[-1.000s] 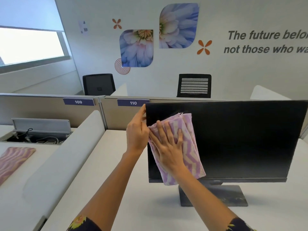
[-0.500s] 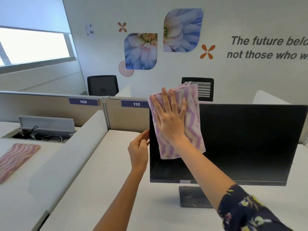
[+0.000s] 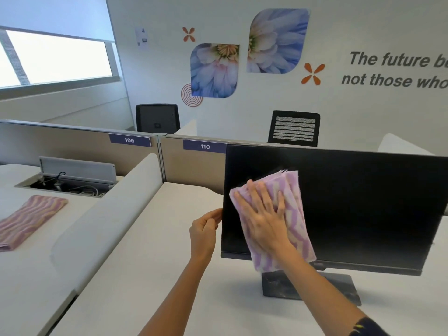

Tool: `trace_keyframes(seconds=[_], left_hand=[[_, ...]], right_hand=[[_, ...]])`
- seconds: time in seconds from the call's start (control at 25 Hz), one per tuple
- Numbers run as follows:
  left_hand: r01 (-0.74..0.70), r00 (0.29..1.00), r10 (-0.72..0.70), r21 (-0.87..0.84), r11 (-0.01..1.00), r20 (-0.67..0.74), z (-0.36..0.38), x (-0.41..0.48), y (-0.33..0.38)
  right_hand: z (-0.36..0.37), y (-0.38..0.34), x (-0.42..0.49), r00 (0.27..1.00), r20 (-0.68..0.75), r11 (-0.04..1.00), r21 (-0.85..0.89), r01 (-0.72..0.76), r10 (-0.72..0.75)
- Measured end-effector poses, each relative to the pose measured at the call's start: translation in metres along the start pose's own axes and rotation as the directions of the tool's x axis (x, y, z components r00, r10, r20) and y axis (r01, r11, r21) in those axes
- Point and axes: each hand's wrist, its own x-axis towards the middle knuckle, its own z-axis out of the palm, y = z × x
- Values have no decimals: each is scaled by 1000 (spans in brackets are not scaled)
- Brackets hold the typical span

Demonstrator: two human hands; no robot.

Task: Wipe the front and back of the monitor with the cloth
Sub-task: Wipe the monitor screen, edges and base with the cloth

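Observation:
A black monitor (image 3: pixel 358 209) stands on its dark base (image 3: pixel 339 287) on the white desk, screen facing me. A folded purple-and-cream striped cloth (image 3: pixel 294 214) lies flat against the left part of the screen. My right hand (image 3: pixel 263 219) presses on the cloth with straight, spread fingers. My left hand (image 3: pixel 203 232) pinches the monitor's left edge about halfway up, thumb in front and fingertips behind it. The monitor's back is hidden from me.
A beige partition (image 3: pixel 194 166) labelled 109 and 110 runs behind the desk. A white divider (image 3: pixel 106 214) separates the neighbouring desk, where a second striped cloth (image 3: pixel 29 219) and an open cable tray (image 3: pixel 70 183) lie. Two black chairs (image 3: pixel 293 128) stand beyond.
My right hand has slid the cloth down from the screen's top left corner to its lower left part. My left hand stays on the left edge.

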Motion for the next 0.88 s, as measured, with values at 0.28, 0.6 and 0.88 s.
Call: trace_keyframes(seconds=[0.28,0.6,0.88], left_hand=[[32,999,-34,-48,998,-35,3,-5,-1],[13,999,-15,-47,999,-44,1,-9,-17],[68,997,-69,-1,998,-26,-2,-19,-28]], right_hand=[[-28,6,75,978,-118,985,53,-166,171],[20,-46,-21,997,15,995,68,78,-79],[5,16,-30,991,-20,990,51,-131,132]])
